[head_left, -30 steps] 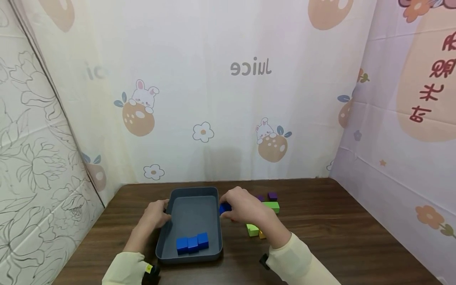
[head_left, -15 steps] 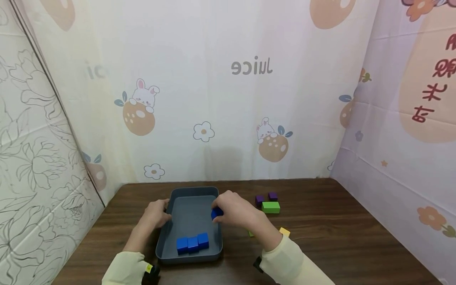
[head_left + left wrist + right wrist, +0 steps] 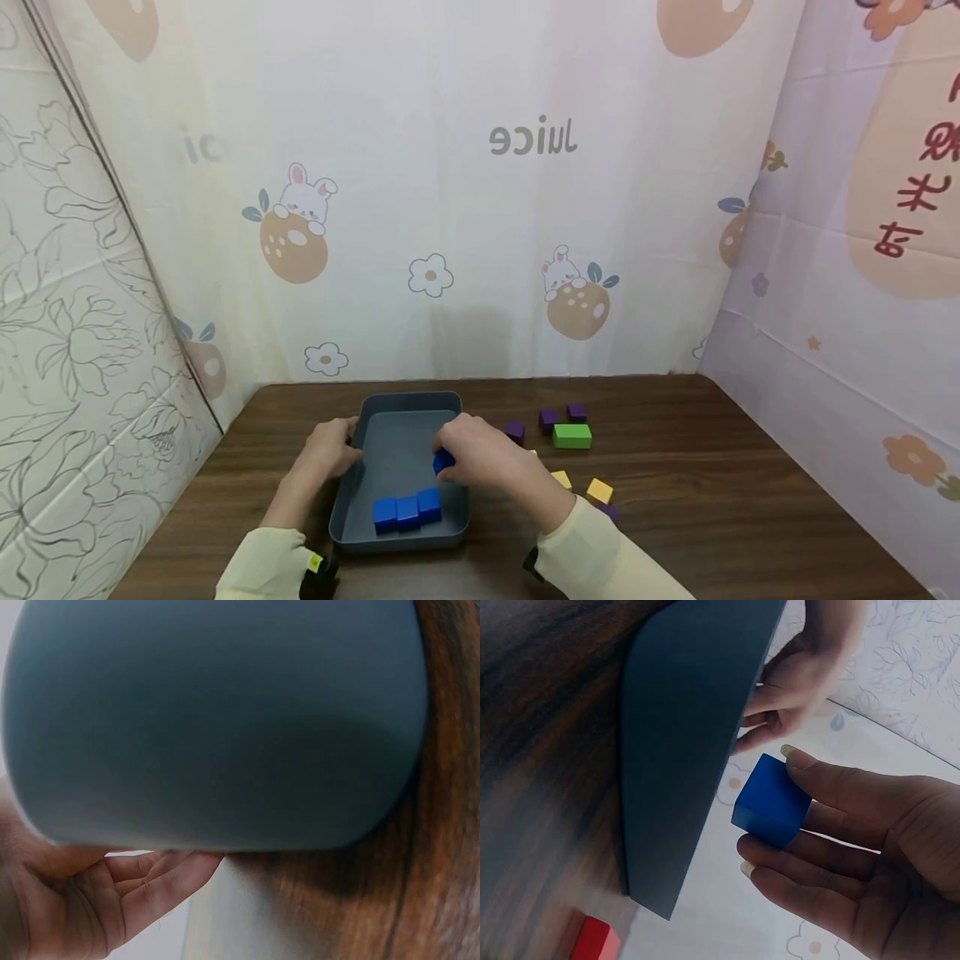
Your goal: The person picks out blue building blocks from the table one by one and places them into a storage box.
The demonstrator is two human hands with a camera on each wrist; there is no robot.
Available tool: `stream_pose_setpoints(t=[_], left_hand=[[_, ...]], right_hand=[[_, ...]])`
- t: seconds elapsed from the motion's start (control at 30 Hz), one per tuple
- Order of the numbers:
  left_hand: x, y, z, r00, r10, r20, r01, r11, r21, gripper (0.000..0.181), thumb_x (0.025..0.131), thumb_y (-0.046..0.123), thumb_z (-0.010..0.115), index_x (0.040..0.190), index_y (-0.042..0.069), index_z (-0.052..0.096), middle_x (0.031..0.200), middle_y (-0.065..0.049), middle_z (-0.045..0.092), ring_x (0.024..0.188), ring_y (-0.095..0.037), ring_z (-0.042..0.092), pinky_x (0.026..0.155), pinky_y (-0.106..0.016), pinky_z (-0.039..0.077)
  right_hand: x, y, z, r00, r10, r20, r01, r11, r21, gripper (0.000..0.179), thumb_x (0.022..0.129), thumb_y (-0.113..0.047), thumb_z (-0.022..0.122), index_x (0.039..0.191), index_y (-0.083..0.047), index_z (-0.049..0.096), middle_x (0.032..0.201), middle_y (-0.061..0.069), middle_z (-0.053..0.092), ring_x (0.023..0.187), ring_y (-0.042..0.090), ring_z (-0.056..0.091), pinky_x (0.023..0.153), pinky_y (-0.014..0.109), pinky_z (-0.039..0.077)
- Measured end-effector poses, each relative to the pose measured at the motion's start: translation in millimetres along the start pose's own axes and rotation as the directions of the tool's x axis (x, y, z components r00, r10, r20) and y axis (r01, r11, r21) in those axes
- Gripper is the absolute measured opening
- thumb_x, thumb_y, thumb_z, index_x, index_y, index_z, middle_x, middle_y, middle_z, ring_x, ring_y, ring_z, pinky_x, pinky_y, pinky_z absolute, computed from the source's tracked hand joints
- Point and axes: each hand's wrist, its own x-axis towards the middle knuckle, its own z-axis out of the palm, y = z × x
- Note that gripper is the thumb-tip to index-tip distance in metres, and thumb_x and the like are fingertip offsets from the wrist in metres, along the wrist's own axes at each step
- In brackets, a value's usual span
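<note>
A dark grey rectangular tray (image 3: 397, 454) rests on the wooden table, and three blue blocks (image 3: 407, 512) sit in a row at its near end. My left hand (image 3: 330, 450) holds the tray's left side at the rim; in the left wrist view the tray wall (image 3: 217, 735) hides part of that hand. Between thumb and fingertips, my right hand (image 3: 480, 454) pinches another blue cube (image 3: 772, 799). In the head view this cube is over the right part of the tray, above the row; the right wrist view shows it higher than the rim.
Right of the tray lie several purple blocks (image 3: 549, 422), a green block (image 3: 572, 437) and yellow blocks (image 3: 599, 491), some partly behind the right arm. A red block (image 3: 595, 940) appears beside the tray in the right wrist view. A patterned curtain (image 3: 480, 208) stands behind the table.
My right hand has carried the blue cube leftward from beside the tray to over its inside, uncovering more loose blocks. The left hand and tray have stayed in place.
</note>
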Motion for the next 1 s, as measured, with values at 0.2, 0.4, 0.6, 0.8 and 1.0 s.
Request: stream_pose_setpoints(t=[0.2,0.4,0.6,0.8,1.0], left_hand=[[-0.1,0.4,-1.2,1.000,0.005,-0.002,-0.005,1.000,0.004,0.065,0.090,0.005,0.075,0.149,-0.009,0.053,0.122,-0.029,0.070,0.103,-0.037,0.067,0.086,-0.052,0.058],[-1.0,0.3,-1.1,1.000,0.013,-0.005,-0.013,1.000,0.011,0.064,0.089,0.005,0.075,0.148,-0.009,0.054,0.118,-0.026,0.072,0.101,-0.036,0.068,0.087,-0.052,0.058],[-2.1,-0.2,-2.3,1.000,0.021,-0.008,-0.021,1.000,0.012,0.063,0.090,0.005,0.075,0.148,-0.009,0.054,0.118,-0.026,0.071,0.104,-0.037,0.067,0.091,-0.055,0.056],[-2.7,-0.7,-2.8,1.000,0.019,-0.011,-0.019,1.000,0.007,0.063,0.090,0.005,0.075,0.148,-0.009,0.054,0.119,-0.027,0.071,0.105,-0.038,0.067,0.092,-0.056,0.056],[-1.8,-1.4,-0.5,1.000,0.021,-0.009,-0.021,1.000,0.007,0.064,0.089,0.006,0.075,0.147,-0.009,0.054,0.118,-0.026,0.072,0.103,-0.037,0.068,0.091,-0.055,0.057]], right_hand=[[3.3,-3,6,0.999,0.020,0.025,-0.020,1.000,-0.003,0.026,0.088,-0.025,0.088,0.109,-0.011,0.082,0.093,-0.004,0.074,0.076,0.003,0.064,0.074,0.024,0.061],[4.9,-5,12,1.000,0.009,0.030,-0.009,1.000,-0.012,0.030,0.087,-0.025,0.089,0.111,-0.009,0.082,0.093,-0.004,0.075,0.075,0.002,0.064,0.072,0.022,0.060],[6.1,-8,14,0.999,0.014,0.048,-0.013,1.000,-0.025,0.033,0.088,-0.026,0.088,0.115,-0.009,0.082,0.099,-0.001,0.077,0.080,0.004,0.066,0.075,0.024,0.061],[7.2,-8,17,0.998,0.021,0.059,-0.019,0.999,-0.031,0.033,0.088,-0.026,0.088,0.117,-0.010,0.081,0.103,0.000,0.077,0.081,0.005,0.068,0.077,0.026,0.062],[7.5,-4,19,0.997,0.039,0.068,-0.037,0.999,-0.038,0.033,0.088,-0.026,0.088,0.116,-0.010,0.081,0.102,0.000,0.077,0.079,0.005,0.066,0.077,0.027,0.062]])
